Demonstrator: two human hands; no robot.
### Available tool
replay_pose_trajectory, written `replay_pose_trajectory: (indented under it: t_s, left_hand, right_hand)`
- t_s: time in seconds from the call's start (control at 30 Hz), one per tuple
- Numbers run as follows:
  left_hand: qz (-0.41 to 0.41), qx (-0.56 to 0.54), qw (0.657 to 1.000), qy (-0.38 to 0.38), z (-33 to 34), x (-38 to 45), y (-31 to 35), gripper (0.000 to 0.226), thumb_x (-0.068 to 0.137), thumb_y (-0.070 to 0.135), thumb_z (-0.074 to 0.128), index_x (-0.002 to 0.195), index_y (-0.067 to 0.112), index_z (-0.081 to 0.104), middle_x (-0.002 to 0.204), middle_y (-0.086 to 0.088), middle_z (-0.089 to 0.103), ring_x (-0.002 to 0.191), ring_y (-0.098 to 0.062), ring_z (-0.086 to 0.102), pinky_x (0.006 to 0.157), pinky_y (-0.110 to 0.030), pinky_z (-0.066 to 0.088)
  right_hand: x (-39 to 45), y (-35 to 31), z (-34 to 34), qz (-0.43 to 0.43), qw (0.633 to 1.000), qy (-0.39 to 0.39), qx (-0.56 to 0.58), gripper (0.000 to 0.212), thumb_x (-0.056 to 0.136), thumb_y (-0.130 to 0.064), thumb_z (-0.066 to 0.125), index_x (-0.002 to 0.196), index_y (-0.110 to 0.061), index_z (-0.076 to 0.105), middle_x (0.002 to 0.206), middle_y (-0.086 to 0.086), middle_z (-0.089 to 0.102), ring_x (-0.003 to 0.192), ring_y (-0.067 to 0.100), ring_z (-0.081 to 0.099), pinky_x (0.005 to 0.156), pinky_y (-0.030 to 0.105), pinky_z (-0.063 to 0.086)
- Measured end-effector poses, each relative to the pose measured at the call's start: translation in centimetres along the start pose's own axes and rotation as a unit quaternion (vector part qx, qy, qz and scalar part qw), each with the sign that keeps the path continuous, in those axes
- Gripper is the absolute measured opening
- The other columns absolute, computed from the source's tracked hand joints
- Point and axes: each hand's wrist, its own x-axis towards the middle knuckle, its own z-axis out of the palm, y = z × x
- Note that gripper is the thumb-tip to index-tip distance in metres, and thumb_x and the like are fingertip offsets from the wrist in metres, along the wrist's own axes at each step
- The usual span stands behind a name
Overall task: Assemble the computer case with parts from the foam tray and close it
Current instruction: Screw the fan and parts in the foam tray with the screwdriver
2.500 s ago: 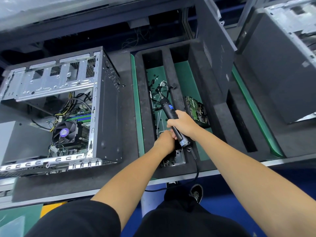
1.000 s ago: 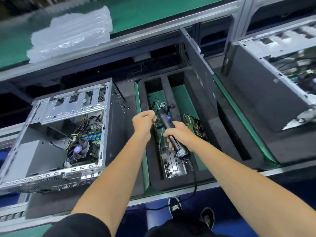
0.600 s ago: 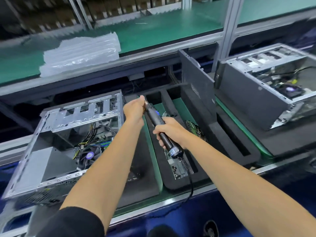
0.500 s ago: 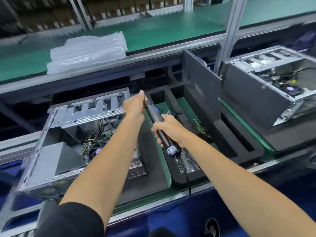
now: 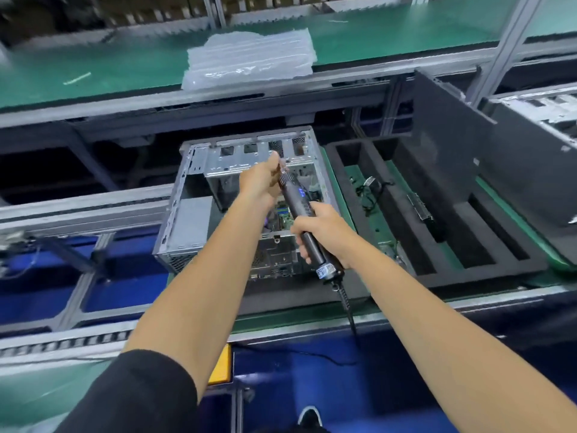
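Observation:
The open computer case point(image 5: 193, 220) lies on its side at the centre, with its motherboard and cables showing inside. My right hand point(image 5: 321, 235) grips the body of a black electric screwdriver point(image 5: 296, 201), which I hold slanted over the case opening. My left hand point(image 5: 262, 182) curls round the screwdriver's front end near the bit; the tip itself is hidden behind my fingers. To the right is the black foam tray point(image 5: 437, 270), holding a cable bundle point(image 5: 370, 185) and a small dark part point(image 5: 420, 207). A dark side panel point(image 5: 452, 157) stands upright in the tray.
A second open case point(image 5: 546, 120) sits at the far right. A stack of clear bubble packaging point(image 5: 249, 57) lies on the green shelf behind. The screwdriver's cord point(image 5: 346, 304) hangs over the bench's front edge. Metal frame posts rise at the back right.
Both hands and the screwdriver have moved left, from above the foam tray to over the open case. My left hand has stayed at the screwdriver's front end.

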Motion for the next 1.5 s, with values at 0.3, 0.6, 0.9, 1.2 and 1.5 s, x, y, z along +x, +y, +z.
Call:
replay_pose_trajectory:
  t_s: [0.3, 0.6, 0.9, 1.2, 1.5]
  left_hand:
    - [0.003, 0.029, 0.999, 0.016, -4.5, -4.5, -1.4, 0.015, 0.09, 0.023, 0.063, 0.083, 0.01, 0.061, 0.062, 0.001, 0.063, 0.057, -0.01, 0.058, 0.054, -0.024, 0.048]
    - [-0.002, -0.139, 0.989, 0.045, -8.3, -7.7, -4.0, 0.021, 0.094, 0.012, 0.058, 0.079, -0.002, 0.052, 0.054, -0.007, 0.056, 0.044, -0.017, 0.056, 0.049, -0.023, 0.049]
    - [0.0, -0.133, 0.989, 0.061, -11.8, -9.8, -3.3, 0.021, 0.092, 0.004, 0.058, 0.072, -0.003, 0.054, 0.06, -0.011, 0.056, 0.052, -0.02, 0.054, 0.051, -0.027, 0.05]
    - [-0.053, -0.117, 0.992, 0.008, -15.9, -10.2, -8.6, 0.024, 0.099, 0.007, 0.045, 0.076, 0.002, 0.051, 0.063, -0.005, 0.048, 0.051, -0.015, 0.044, 0.049, -0.025, 0.043]
    - [-0.111, -0.122, 0.986, -0.008, -19.0, -9.7, -11.6, 0.019, 0.098, 0.005, 0.044, 0.084, -0.002, 0.056, 0.059, -0.005, 0.052, 0.051, -0.015, 0.05, 0.051, -0.025, 0.047]
  right_hand:
    - [-3.5, 2.8, 3.4, 0.013, 0.999, -0.043, -0.002, 0.019, 0.081, -0.008, 0.059, 0.093, -0.013, 0.045, 0.061, 0.009, 0.054, 0.043, 0.023, 0.051, 0.044, 0.031, 0.046]
    - [-7.2, 5.5, 6.7, 0.011, 0.997, -0.041, -0.058, 0.025, 0.083, -0.006, 0.062, 0.103, -0.012, 0.048, 0.066, 0.013, 0.055, 0.043, 0.023, 0.052, 0.043, 0.031, 0.047]
    - [-8.0, 5.7, 11.5, 0.02, 0.996, -0.005, -0.082, 0.022, 0.081, -0.008, 0.063, 0.097, -0.013, 0.048, 0.068, 0.013, 0.055, 0.042, 0.022, 0.053, 0.043, 0.03, 0.047]
    - [-10.5, 10.6, 15.8, 0.075, 0.996, 0.041, -0.021, 0.021, 0.08, -0.007, 0.06, 0.096, -0.011, 0.047, 0.068, 0.015, 0.054, 0.043, 0.023, 0.052, 0.045, 0.031, 0.047]
    - [-10.2, 13.0, 17.3, 0.118, 0.993, 0.0, 0.006, 0.041, 0.08, -0.008, 0.075, 0.109, -0.013, 0.046, 0.073, 0.008, 0.059, 0.05, 0.019, 0.056, 0.048, 0.031, 0.049]
